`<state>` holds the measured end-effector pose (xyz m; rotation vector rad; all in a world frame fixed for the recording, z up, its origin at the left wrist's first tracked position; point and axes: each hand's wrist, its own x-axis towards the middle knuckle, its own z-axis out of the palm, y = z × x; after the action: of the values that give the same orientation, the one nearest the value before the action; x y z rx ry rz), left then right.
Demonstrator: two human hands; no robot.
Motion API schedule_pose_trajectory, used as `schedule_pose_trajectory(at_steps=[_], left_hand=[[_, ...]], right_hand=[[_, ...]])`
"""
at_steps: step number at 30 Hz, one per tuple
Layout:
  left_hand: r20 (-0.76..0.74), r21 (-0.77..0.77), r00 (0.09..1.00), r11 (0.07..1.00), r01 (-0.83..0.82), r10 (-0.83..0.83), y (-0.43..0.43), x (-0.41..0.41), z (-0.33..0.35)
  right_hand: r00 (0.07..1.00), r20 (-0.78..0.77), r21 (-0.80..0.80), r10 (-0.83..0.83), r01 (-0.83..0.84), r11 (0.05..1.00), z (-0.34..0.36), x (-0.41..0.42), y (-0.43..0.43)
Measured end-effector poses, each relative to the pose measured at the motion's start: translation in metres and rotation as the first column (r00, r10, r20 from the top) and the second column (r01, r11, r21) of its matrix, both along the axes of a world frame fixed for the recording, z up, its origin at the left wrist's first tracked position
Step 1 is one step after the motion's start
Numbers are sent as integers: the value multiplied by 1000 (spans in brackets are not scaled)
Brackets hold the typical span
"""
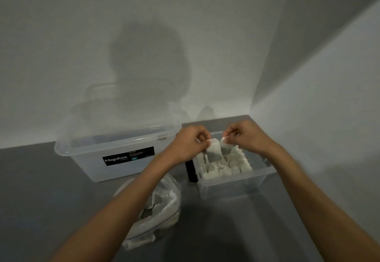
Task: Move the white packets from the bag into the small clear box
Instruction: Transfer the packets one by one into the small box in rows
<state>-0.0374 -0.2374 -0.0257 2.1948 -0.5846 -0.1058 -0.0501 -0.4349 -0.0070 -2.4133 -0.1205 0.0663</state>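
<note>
While my left hand (191, 142) pinches one white packet (213, 153) by its top edge and my right hand (239, 138) pinches a second packet (226, 147) just beside it, both hang over the small clear box (236, 181). Contents: rows of packets standing upright. Advice: lower each into a gap, upright, before letting go. Bag (158, 206): on the floor near me, packets remaining. Megabox tub (115, 154): left, unused.

White packets (223, 164), clear small box (236, 185), clear large box (115, 159) with black label (128, 156), grey floor (51, 189)
</note>
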Motion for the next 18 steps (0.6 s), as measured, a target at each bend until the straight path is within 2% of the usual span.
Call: schedule_pose_trajectory(at_steps=[3,7,14,18], left_hand=[[-25,102,999,994,36,-33,-27,9,-10],[-99,259,994,963,76,-52,-56,20,-28],[-241,510,970,854,98,33,-80,29,-61],[-223,668,970,740,78,99,-87,28,-73]], right_hand=[[1000,-30,-125,9,-13,992,-15,10,-19],[996,-89,-206,22,-40,978,-33,24,-34],[939,-319,-216,127,-203,955,-64,43,-36],[871,-467,-226,154,-286,931,-79,50,-27]])
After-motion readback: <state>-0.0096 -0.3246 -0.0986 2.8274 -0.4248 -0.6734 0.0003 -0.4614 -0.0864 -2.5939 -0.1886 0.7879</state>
